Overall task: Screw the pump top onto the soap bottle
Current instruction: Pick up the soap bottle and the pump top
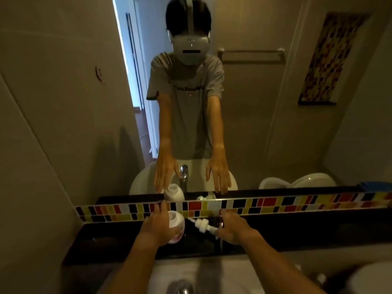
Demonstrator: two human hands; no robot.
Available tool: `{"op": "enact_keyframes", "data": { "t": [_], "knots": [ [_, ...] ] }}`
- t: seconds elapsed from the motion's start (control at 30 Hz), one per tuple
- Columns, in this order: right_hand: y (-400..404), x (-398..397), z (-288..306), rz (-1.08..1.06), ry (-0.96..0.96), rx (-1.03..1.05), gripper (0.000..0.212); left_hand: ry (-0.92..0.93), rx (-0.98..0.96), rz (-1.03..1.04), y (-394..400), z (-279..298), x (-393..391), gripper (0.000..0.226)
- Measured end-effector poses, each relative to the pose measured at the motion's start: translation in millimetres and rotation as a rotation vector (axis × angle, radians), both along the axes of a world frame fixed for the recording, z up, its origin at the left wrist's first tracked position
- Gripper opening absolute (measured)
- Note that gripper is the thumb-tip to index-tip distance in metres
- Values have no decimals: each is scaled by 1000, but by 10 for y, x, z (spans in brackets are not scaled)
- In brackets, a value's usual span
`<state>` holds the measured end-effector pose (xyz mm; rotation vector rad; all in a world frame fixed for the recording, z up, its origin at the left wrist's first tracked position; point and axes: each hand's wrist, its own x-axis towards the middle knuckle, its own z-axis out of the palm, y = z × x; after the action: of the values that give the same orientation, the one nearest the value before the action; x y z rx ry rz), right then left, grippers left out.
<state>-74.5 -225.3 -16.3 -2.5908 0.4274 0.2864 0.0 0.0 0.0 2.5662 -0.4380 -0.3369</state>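
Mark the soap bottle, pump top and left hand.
soap bottle [176, 219]: head view, white shoulder below the open neck.
pump top [201, 223]: head view, white collar, lying on the counter.
left hand [158, 229]: head view, back of hand.

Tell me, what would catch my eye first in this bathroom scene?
Probably the big mirror ahead, reflecting the person reaching forward. Below it runs a bright strip of coloured tiles. On the dark ledge, the left hand rests against an open white soap bottle, while the right hand touches the pump top lying on its side.
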Motion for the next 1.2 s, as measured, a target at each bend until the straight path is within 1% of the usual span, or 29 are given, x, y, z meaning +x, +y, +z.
{"op": "enact_keyframes", "data": {
  "t": [0.03,0.07,0.1,0.2,0.27,0.37,0.47,0.53,0.63,0.7,0.77,0.87,0.97,1.07,1.2],
  "knots": [
    [4,34,-72,4,-5,-2,70,7,-33,31,-19,-85,14,101],
    [29,63,-105,-14,-8,-2,68,27,-109,73,-32,-167,38,101],
    [49,81,-186,-22,-26,4,67,38,-153,99,-43,-250,28,98],
    [141,154,-394,-32,-69,-9,75,-26,-226,140,-63,-461,37,74],
    [198,220,-509,-37,-79,-16,72,-42,-284,169,-69,-516,44,65],
    [258,281,-632,-45,-90,-51,62,-21,-367,204,-60,-632,63,66],
    [314,292,-691,-43,-109,-134,56,-19,-387,191,-28,-644,26,68],
    [326,256,-687,-42,-117,-153,53,-30,-388,192,26,-621,2,67],
    [294,163,-568,-33,-148,-118,50,-96,-341,186,150,-553,-28,63],
    [244,90,-399,-37,-211,-61,48,-187,-248,177,248,-450,-68,59],
    [185,7,-181,-25,-276,-48,47,-290,-144,162,327,-344,-126,59],
    [138,-105,110,64,-332,-93,49,-415,-15,156,398,-238,-245,63],
    [188,-203,328,161,-351,-161,55,-526,97,67,375,-166,-379,66],
    [286,-289,462,239,-355,-243,56,-554,143,16,245,-48,-569,68],
    [301,-410,607,256,-374,-282,55,-513,211,53,162,47,-746,67]
  ]
}}
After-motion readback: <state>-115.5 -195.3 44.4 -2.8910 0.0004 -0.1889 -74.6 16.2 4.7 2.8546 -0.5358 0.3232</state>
